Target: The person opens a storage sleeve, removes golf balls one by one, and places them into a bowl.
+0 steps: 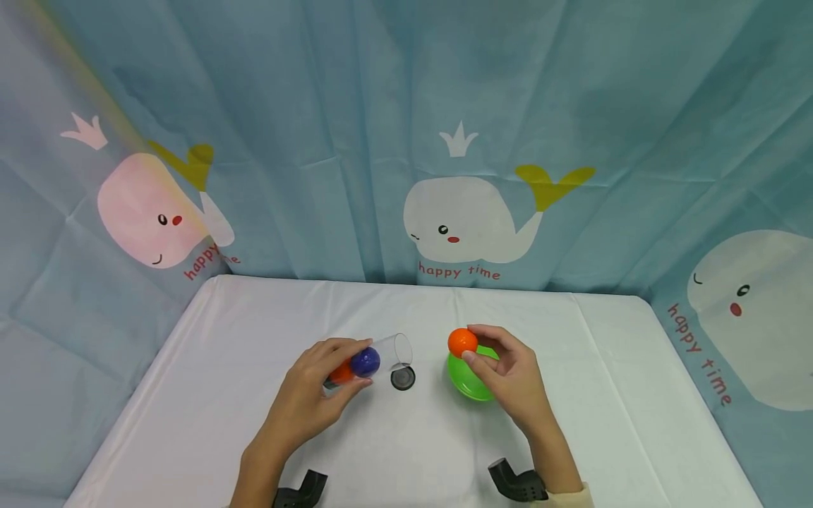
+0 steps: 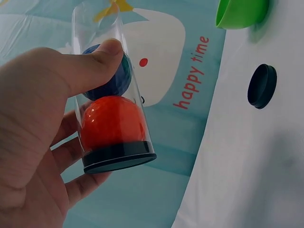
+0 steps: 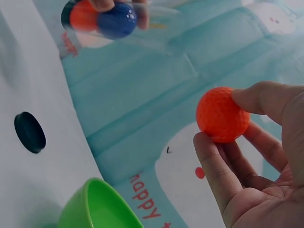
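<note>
My left hand [image 1: 324,384] grips a clear plastic tube [image 1: 381,356] tilted with its open end toward the right. Inside it sit a blue ball [image 1: 365,361] and, at the black-capped bottom, an orange ball [image 2: 111,122]. The thumb [image 2: 90,66] presses on the tube wall over the blue ball. My right hand [image 1: 502,370] pinches an orange dimpled ball [image 1: 462,342] between thumb and fingers, just above a green bowl [image 1: 468,381]. The same ball [image 3: 222,114] shows in the right wrist view, with the bowl [image 3: 97,206] below it.
A black round cap [image 1: 403,378] lies on the white tablecloth [image 1: 406,437] between the tube and the bowl. A blue whale-print curtain [image 1: 406,141] hangs behind and beside the table. Black wrist mounts [image 1: 517,483] show at the bottom edge.
</note>
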Motion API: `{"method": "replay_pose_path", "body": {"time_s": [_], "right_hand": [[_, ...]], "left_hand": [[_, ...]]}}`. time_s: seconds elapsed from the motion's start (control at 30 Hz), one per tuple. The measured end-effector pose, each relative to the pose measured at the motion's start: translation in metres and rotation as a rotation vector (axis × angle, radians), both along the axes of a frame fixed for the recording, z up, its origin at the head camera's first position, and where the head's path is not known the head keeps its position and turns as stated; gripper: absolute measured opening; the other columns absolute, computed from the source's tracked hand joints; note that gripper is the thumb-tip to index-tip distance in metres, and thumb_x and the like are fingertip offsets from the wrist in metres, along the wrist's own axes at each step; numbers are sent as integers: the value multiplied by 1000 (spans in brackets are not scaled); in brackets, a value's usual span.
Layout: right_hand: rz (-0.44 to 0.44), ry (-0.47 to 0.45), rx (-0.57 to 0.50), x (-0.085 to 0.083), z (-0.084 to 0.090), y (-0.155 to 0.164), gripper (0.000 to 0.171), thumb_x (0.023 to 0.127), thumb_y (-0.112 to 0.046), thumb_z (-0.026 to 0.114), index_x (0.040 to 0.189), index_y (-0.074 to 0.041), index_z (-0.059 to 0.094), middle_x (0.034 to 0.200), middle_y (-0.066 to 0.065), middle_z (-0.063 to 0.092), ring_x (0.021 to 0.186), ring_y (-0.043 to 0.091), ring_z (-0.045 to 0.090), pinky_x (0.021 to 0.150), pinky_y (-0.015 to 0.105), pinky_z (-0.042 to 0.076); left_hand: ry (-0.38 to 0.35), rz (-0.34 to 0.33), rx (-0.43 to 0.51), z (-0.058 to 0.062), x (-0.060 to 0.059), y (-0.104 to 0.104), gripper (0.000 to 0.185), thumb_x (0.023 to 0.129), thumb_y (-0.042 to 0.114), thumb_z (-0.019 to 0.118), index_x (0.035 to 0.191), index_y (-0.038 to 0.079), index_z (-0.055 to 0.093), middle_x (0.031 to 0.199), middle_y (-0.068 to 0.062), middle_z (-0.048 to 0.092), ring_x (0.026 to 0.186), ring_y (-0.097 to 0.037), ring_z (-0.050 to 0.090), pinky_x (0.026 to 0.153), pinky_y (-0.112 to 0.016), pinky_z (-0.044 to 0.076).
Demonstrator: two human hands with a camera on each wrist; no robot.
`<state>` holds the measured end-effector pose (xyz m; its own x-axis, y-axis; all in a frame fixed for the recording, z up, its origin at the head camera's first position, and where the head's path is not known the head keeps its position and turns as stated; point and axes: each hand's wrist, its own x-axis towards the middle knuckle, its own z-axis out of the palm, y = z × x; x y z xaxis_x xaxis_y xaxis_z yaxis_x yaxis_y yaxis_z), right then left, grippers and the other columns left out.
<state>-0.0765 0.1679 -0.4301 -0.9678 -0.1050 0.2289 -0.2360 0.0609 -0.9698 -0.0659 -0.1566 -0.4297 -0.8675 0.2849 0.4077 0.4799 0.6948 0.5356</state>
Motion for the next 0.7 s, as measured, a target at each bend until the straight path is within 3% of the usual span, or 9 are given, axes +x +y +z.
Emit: {"method": "replay_pose_path", "body": {"time_s": [0.7], "right_hand": [[-3,-38,24,-4,-5,23,36,98,-1,72,132,0,63,128,4,67,113,11,70,93,23,62]], "left_hand": [[-5,0,2,0,0,-1,62,85,32,90,141,40,66,127,11,70,120,-13,64,104,-48,54]]}}
